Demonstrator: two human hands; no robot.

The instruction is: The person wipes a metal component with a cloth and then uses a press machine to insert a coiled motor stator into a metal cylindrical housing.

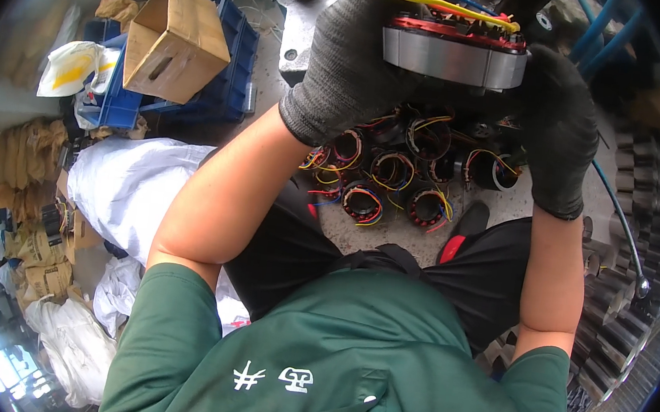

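In front of me at the top is a motor stator (454, 60), a grey metal ring with red insulation and yellow, red and blue lead wires (428, 1) running over it. My left hand (350, 67), in a dark grey knitted glove, closes on its left side. At the opposite side my right hand (560, 138), gloved alike, grips the right end, with its fingertips lost in shadow. Part of a machine or fixture (293, 37) in grey metal stands just behind my left hand. What supports the stator from below is hidden.
Several wound stators (392, 170) with coloured wires stand on the floor between my feet. To the left are a cardboard box (178, 41), blue crates (237, 59) and white sacks (135, 181). Stacked metal cylinders (620, 317) line the right, near a blue hose (615, 208) with a metal end.
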